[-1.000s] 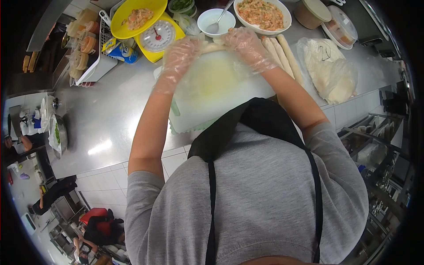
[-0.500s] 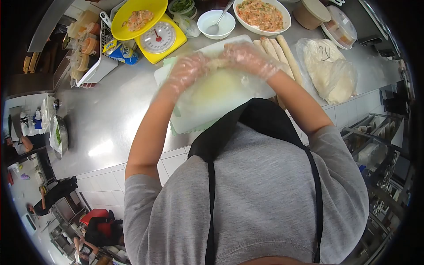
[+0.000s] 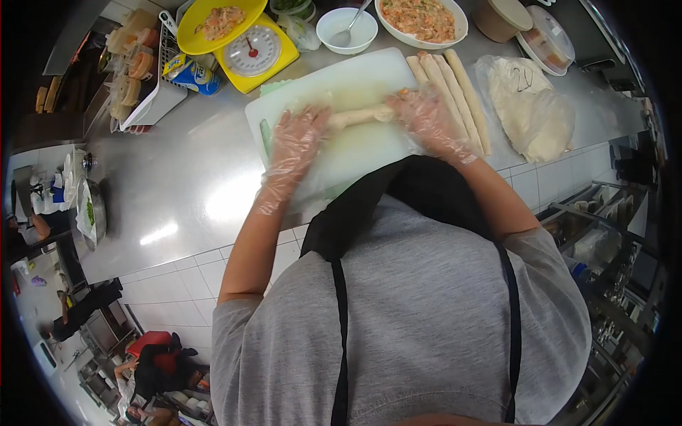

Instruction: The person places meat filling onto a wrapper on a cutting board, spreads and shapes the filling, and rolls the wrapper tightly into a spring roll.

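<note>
Your left hand (image 3: pixel 301 135) and right hand (image 3: pixel 429 122) lie palm-down, fingers unclenched, at opposite ends of the dough roll (image 3: pixel 360 116). White cutting board (image 3: pixel 368 69) lies beneath.

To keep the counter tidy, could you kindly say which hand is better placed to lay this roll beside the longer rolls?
Probably the right hand: it is at the end of the dough roll nearest the long rolls, while the left hand is at the opposite end, farther away.

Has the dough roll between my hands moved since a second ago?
Yes: against the cutting board, the dough roll has come toward you, away from the board's far edge.
</note>
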`<state>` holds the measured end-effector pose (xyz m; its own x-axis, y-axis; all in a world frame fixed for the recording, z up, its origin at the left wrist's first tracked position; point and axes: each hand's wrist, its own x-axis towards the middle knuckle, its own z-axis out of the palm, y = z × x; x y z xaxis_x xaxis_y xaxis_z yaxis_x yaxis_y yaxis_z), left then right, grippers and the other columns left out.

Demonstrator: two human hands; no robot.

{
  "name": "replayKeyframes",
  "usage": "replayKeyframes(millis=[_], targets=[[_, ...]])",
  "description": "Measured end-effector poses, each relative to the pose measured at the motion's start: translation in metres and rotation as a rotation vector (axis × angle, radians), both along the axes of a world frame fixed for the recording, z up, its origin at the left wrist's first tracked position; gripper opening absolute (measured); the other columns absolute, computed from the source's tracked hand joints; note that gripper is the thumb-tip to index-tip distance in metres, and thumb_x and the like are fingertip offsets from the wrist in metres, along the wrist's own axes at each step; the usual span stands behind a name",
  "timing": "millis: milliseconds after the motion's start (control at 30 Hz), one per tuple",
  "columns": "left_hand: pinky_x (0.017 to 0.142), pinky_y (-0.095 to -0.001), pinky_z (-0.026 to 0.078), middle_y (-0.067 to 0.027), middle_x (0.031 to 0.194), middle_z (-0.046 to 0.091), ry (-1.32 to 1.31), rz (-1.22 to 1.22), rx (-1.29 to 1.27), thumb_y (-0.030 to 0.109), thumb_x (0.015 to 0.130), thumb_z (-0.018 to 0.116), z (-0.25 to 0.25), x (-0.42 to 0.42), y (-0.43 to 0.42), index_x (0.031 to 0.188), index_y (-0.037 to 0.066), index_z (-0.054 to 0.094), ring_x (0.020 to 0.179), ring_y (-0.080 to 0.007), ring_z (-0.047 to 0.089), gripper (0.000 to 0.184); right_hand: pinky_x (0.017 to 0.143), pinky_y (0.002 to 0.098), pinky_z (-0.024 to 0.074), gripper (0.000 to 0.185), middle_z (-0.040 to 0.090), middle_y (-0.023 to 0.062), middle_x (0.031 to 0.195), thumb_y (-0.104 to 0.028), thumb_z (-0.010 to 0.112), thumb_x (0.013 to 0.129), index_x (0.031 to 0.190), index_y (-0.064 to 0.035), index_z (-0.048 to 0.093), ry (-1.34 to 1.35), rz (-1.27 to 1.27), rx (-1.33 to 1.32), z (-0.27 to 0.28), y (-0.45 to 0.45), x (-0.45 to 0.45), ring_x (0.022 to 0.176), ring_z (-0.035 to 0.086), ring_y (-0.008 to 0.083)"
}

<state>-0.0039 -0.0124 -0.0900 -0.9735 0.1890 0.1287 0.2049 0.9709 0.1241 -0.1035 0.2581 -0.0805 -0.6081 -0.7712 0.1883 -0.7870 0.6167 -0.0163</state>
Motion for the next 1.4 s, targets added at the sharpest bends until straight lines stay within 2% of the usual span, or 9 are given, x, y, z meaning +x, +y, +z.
replayKeyframes(millis=[233,433,600,733,800,867,1033,1133,1400], targets=[[0.107,-0.0473,0.027,-0.0077,0.136,0.047,0.048,0.046,0.039,0.024,0.085,0.055,0.003,0.028,-0.063,0.133,0.015,0.046,0.127,-0.0228,0.043,0.05,0.109,0.0534,0.0164,0.056,0.051,0.0081,0.13,-0.03,0.061,0.082,0.134,-0.017,0.044,-0.046,-0.169,0.219,0.029,0.03,-0.008,0.125,0.043,0.0234],[0.108,-0.0479,0.025,-0.0109,0.137,0.045,0.096,0.047,-0.012,0.031,0.086,0.056,0.02,0.008,-0.008,0.139,0.012,0.036,0.129,-0.0258,0.039,0.059,0.11,0.0518,0.0143,0.063,0.05,0.0101,0.131,-0.029,0.065,0.078,0.135,-0.0162,0.042,-0.099,-0.042,-0.086,0.027,0.004,-0.008,0.127,0.041,0.0246],[0.108,-0.0506,0.022,-0.0131,0.136,0.045,-0.055,0.049,0.021,0.044,0.081,0.06,0.02,-0.019,0.037,0.141,0.012,0.032,0.129,-0.0259,0.039,0.073,0.092,0.0397,0.0408,0.035,0.059,0.0153,0.107,-0.022,0.059,0.08,0.112,-0.0075,0.058,-0.322,0.07,-0.071,0.007,-0.026,-0.022,0.105,0.054,0.0327],[0.106,-0.0492,0.026,-0.014,0.126,0.053,-0.064,-0.038,0.106,0.048,0.074,0.066,0.031,-0.035,0.062,0.138,0.011,0.036,0.121,-0.0268,0.047,0.079,0.085,0.0399,0.0442,0.027,0.059,0.0165,0.101,-0.019,0.057,0.08,0.103,-0.0045,0.06,-0.421,0.144,-0.109,0.039,-0.03,-0.021,0.098,0.056,0.0344],[0.096,-0.0433,0.038,-0.0138,0.108,0.063,-0.018,-0.026,0.22,0.037,0.074,0.071,0.043,-0.044,0.075,0.127,0.01,0.049,0.105,-0.0282,0.058,0.063,0.082,0.0385,0.0466,0.028,0.06,0.0154,0.098,-0.02,0.062,0.079,0.102,-0.003,0.061,-0.363,0.165,-0.354,0.076,-0.03,-0.007,0.091,0.058,0.0314],[0.084,-0.0426,0.048,-0.0098,0.092,0.065,-0.012,0.159,0.714,0.027,0.071,0.073,0.051,-0.053,0.083,0.112,0.008,0.055,0.087,-0.028,0.063,0.048,0.083,0.037,0.047,0.03,0.06,0.0138,0.096,-0.021,0.065,0.078,0.103,-0.0035,0.061,-0.362,0.146,-0.504,0.117,-0.031,0.001,0.09,0.059,0.0295],[0.071,-0.029,0.051,-0.0057,0.088,0.065,0.193,0.216,1.261,0.009,0.076,0.071,0.102,-0.046,0.076,0.103,0.004,0.058,0.079,-0.0158,0.062,0.031,0.084,0.0356,0.0473,0.036,0.061,0.0082,0.101,-0.023,0.072,0.078,0.112,-0.0126,0.062,-0.568,0.12,-1.305,0.146,-0.024,-0.002,0.093,0.058,0.0243],[0.073,-0.0241,0.049,-0.0027,0.095,0.062,0.216,0.213,1.557,0.005,0.079,0.068,0.125,-0.036,0.073,0.108,0.003,0.057,0.084,-0.0092,0.058,0.031,0.089,0.0376,0.0426,0.043,0.059,0.0078,0.109,-0.027,0.072,0.078,0.118,-0.0176,0.06,-0.161,0.17,-0.728,0.129,-0.017,0.002,0.1,0.054,0.0238],[0.077,-0.0272,0.048,-0.0042,0.097,0.063,0.33,0.017,1.51,0.007,0.079,0.07,0.125,-0.023,0.079,0.113,0.003,0.056,0.089,-0.0126,0.06,0.037,0.094,0.0393,0.0333,0.046,0.06,0.0023,0.106,-0.041,0.069,0.074,0.115,-0.0211,0.063,0.121,0.264,-0.637,0.151,-0.048,0.027,0.095,0.051,0.023]])
